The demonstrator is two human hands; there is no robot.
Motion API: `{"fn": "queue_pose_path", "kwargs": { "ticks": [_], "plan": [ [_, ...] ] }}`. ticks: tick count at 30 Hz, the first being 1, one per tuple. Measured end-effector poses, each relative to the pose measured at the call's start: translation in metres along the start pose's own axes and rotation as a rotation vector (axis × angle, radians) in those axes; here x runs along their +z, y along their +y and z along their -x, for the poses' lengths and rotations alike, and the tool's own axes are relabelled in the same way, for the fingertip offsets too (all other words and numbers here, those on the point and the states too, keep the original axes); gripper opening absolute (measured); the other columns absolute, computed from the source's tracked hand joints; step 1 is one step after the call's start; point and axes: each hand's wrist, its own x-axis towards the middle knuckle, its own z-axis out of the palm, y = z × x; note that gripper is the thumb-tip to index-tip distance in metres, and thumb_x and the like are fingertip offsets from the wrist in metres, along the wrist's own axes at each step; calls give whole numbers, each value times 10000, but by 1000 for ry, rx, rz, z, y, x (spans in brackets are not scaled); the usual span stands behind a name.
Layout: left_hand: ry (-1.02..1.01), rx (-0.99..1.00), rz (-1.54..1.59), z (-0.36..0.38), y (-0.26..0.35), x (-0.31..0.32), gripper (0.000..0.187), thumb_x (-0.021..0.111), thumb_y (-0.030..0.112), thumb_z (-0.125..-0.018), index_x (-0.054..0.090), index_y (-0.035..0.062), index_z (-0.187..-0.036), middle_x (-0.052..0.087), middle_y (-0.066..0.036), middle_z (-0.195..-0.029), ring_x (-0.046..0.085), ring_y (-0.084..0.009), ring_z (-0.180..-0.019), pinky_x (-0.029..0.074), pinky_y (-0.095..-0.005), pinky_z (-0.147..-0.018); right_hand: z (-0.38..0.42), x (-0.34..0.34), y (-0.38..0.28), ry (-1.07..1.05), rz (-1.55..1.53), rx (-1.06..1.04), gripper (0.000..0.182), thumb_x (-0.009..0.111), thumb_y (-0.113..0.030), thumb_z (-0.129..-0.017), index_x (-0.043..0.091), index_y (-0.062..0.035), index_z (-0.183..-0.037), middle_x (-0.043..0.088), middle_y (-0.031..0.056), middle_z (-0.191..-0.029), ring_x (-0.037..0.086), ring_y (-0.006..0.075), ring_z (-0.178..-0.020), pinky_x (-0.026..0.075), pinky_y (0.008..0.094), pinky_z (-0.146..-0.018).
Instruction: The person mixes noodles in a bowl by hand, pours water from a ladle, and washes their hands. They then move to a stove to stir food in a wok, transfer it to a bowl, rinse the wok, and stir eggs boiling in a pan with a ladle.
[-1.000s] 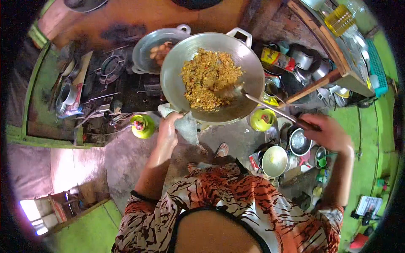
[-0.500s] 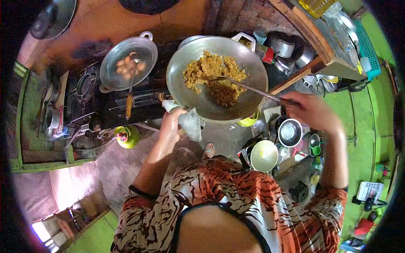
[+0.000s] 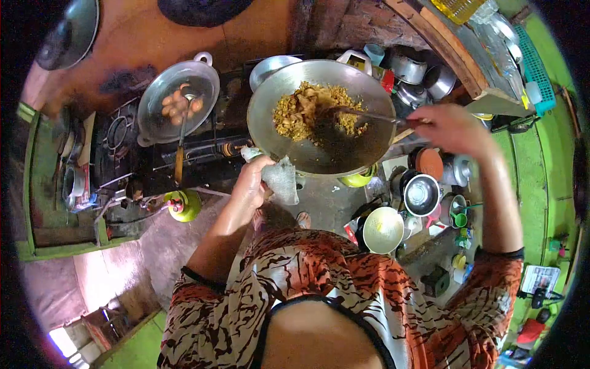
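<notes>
A large metal wok point(image 3: 276, 147) holds a heap of yellow-brown cooked food point(image 3: 313, 107). My left hand point(image 3: 251, 181) is closed on a grey cloth point(image 3: 283, 181) at the near left rim of the wok. My right hand point(image 3: 452, 130), a little blurred, is wrapped around the handle of a long metal spatula point(image 3: 375, 115). The spatula reaches over the wok's right rim, and its blade lies in the food, partly hidden there. Some dark bare metal shows on the wok's floor to the right of the heap.
On the stove at left sits a smaller wok point(image 3: 209, 92) with several eggs in liquid and a wooden-handled ladle point(image 3: 179, 161). A green gas cylinder point(image 3: 184, 206) stands below. Bowls point(image 3: 382, 230) and pots crowd the lower right. A wooden shelf point(image 3: 448, 46) juts in at upper right.
The right hand has moved right and up, drawing the spatula back toward the right side of the wok. The food is more heaped at the upper left. The left hand keeps the cloth.
</notes>
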Motion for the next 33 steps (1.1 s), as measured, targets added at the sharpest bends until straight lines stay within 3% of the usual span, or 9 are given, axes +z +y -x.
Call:
{"fn": "queue_pose_path", "kwargs": {
  "ticks": [4,5,9,10,12,15,20,25,33],
  "plan": [
    [-51,10,38,-2,17,5,249,519,204,-763,577,40,-939,626,-106,-859,624,-232,-769,515,-401,-729,11,-57,-31,-106,-120,502,218,546,-216,-795,591,-32,-903,607,166,-761,615,307,-748,486,398,-692],
    [-58,10,45,-5,20,3,233,526,200,-758,571,49,-929,621,-98,-853,621,-229,-771,514,-402,-729,8,-53,-18,-143,18,396,225,478,-216,-857,577,-42,-959,574,145,-725,582,242,-627,470,352,-576],
    [-70,-27,12,-31,25,-6,161,538,189,-753,551,87,-877,605,-69,-836,611,-211,-773,510,-390,-718,-38,18,54,36,488,-238,226,420,-222,-901,530,-29,-944,581,155,-779,589,299,-622,479,390,-601],
    [-50,-47,-24,-36,27,-7,153,537,192,-754,554,95,-871,606,-66,-836,608,-206,-765,509,-386,-713,-43,17,32,30,488,-230,226,420,-222,-901,530,-29,-944,581,155,-779,589,299,-622,479,390,-601],
    [-41,-82,-23,-41,35,-5,127,538,199,-755,567,110,-840,605,-37,-801,600,-180,-714,502,-359,-683,-60,13,-26,-78,108,137,230,467,-237,-873,546,-42,-966,599,173,-847,598,335,-748,471,416,-696],
    [-96,-108,16,-51,46,-10,194,606,241,-719,575,115,-864,593,-15,-816,579,-150,-737,473,-303,-636,-40,-14,-47,90,135,208,206,530,-229,-820,591,-43,-882,612,184,-806,616,311,-759,483,402,-667],
    [-225,-218,150,-81,46,-17,208,493,188,-824,525,63,-987,597,-59,-912,606,-183,-841,510,-341,-763,-11,-67,-143,-56,13,344,202,571,-210,-777,630,-85,-925,631,150,-788,612,327,-766,485,402,-656],
    [-238,-198,196,-85,56,-9,280,400,183,-861,513,28,-1064,609,-103,-959,608,-254,-866,508,-416,-774,-61,-8,-166,32,404,203,136,480,-145,-781,593,-80,-820,618,181,-735,614,356,-711,497,455,-621],
    [-297,-304,210,-95,65,-14,268,387,212,-881,537,30,-1006,614,-107,-927,616,-238,-838,520,-391,-758,-136,33,-164,74,414,153,143,515,-145,-778,550,-68,-895,606,140,-699,613,328,-705,480,461,-590]
  ]
}}
